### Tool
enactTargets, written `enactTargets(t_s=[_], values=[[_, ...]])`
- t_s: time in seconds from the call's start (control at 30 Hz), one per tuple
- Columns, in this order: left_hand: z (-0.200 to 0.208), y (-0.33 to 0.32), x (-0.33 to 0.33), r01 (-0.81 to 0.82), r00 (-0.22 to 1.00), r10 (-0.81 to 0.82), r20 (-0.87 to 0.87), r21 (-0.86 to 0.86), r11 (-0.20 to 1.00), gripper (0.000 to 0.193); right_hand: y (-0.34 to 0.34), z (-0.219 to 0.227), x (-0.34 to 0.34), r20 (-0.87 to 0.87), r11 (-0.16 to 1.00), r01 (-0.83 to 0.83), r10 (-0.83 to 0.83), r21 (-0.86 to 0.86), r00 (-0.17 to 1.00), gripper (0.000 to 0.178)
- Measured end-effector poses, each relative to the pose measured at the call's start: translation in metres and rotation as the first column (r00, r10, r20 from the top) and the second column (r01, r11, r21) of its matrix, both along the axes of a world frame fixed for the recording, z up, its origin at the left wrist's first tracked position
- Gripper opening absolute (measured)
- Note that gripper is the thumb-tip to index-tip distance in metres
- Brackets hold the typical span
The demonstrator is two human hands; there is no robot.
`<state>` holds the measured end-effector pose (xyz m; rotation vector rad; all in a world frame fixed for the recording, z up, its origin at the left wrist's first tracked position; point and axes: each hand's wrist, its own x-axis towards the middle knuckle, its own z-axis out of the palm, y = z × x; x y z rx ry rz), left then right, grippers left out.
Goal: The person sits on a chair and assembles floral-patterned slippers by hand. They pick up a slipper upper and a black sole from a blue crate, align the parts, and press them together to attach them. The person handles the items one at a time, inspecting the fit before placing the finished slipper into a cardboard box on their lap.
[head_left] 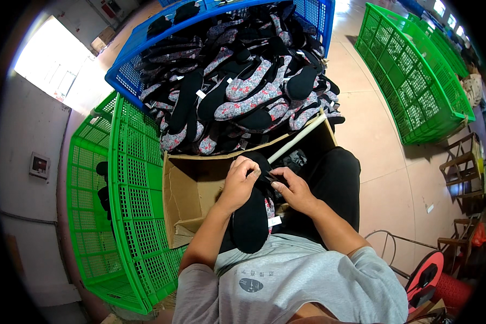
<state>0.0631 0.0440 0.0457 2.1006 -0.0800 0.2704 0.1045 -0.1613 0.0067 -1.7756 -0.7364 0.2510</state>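
Pale floor (364, 127) off right; lengthwise from the grey shirt (302, 275), the slipper (250, 222) is pinched far-end by the left hand (240, 182); right hand (295, 190) alongside, its grip can't be told.

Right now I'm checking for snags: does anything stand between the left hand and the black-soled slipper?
Nothing visible: the left hand holds the slipper at its far end; the right hand is alongside.
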Motion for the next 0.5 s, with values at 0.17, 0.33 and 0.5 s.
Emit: enactTargets(t_s=[0.17, 0.33, 0.5], values=[[-0.005, -0.005, 0.002, -0.027, 0.999, 0.027, -0.022, 0.006, 1.0, 0.008, -0.002, 0.002, 0.002, -0.039, 0.996, -0.032, 0.028, -0.085, 0.999, 0.029], [-0.008, -0.008, 0.002, -0.041, 0.999, 0.041, -0.021, 0.026, 0.999, 0.007, -0.001, 0.001, 0.002, -0.072, 0.996, -0.046, 0.04, -0.078, 0.997, 0.025], [-0.012, -0.01, 0.003, -0.056, 0.998, 0.057, -0.01, 0.02, 0.998, 0.007, 0.001, -0.003, 0.001, -0.059, 0.998, -0.022, 0.019, -0.066, 0.998, 0.022]])
